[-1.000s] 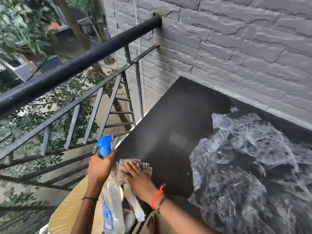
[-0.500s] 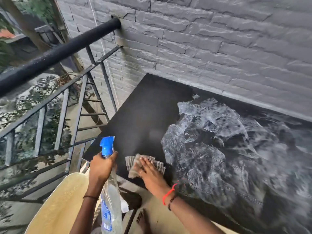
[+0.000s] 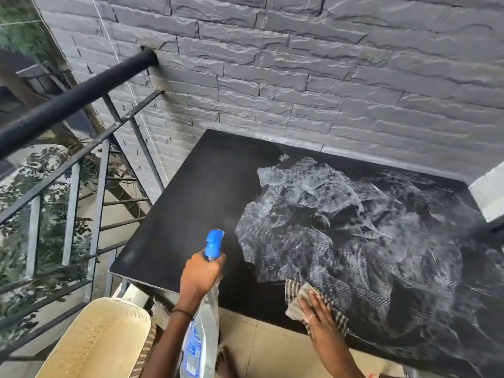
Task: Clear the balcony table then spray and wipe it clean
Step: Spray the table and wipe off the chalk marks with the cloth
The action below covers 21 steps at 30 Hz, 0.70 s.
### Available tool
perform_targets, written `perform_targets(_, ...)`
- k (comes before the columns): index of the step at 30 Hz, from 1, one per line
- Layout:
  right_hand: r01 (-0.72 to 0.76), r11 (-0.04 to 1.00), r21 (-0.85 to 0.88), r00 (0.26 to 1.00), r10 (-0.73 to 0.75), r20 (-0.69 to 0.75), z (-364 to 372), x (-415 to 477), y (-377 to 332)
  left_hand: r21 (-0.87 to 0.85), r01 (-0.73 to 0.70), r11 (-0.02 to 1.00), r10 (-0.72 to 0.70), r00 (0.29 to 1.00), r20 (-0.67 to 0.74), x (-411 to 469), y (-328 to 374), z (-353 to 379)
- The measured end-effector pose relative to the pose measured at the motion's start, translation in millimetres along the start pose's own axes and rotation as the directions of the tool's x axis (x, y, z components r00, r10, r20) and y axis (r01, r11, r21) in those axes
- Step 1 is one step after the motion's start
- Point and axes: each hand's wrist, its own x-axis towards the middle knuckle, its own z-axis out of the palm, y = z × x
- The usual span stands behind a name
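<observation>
**Table cleared; wiping stands at the near edge of the dusty patch**

The black table (image 3: 196,203) stands against the grey stone wall (image 3: 327,77), its left side by the railing (image 3: 68,105). Nothing rests on it apart from the cloth, so the clearing step appears complete.

The left hand (image 3: 197,279) is wrapped tight around the neck of a clear spray bottle (image 3: 200,336), blue nozzle (image 3: 214,242) aimed up and away over the table's near left part. A faint mist seems to hang just ahead of the nozzle, though this cannot be confirmed.

The right hand (image 3: 317,309) lies flat, fingers spread, pressing a striped cloth (image 3: 293,301) onto the table near its front edge. It grips nothing; the cloth is pinned under the palm.

The left part of the table shows clean and dark. A pale, streaky film (image 3: 368,227) covers the centre and right, running from the cloth away toward the wall and rightward. The cloth sits at the film's near left corner, so the remaining work lies ahead and to the right of the right hand, which is much the nearer of the two.

Assessment: the next stroke should travel forward and right. A cream plastic chair (image 3: 95,336) stands below the near left corner.
</observation>
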Motion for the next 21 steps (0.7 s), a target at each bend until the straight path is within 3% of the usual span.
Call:
perform_targets(5, -0.083, 0.992, 0.099, 0.991, 0.072, 0.115, 7, 3, 0, 0.040, -0.055, 0.998, 0.052, 0.996, 0.078, -6, 17, 29)
perform_targets(12, -0.105, 0.985, 0.135, 0.990, 0.091, 0.105, 11, 2, -1, 0.141, -0.098, 0.985, 0.074, 0.983, 0.167, -13, 43, 63)
perform_targets(19, -0.089, 0.992, 0.093, 0.995, 0.083, 0.061, 16, -1, 3, 0.201, -0.250, 0.947, 0.139, 0.885, 0.445, -41, 57, 98)
perform_targets(21, -0.078, 0.993, 0.085, 0.995, 0.073, 0.061, 18, 0, 3, 0.212, -0.270, 0.939, 0.147, 0.874, 0.464, -47, 60, 106)
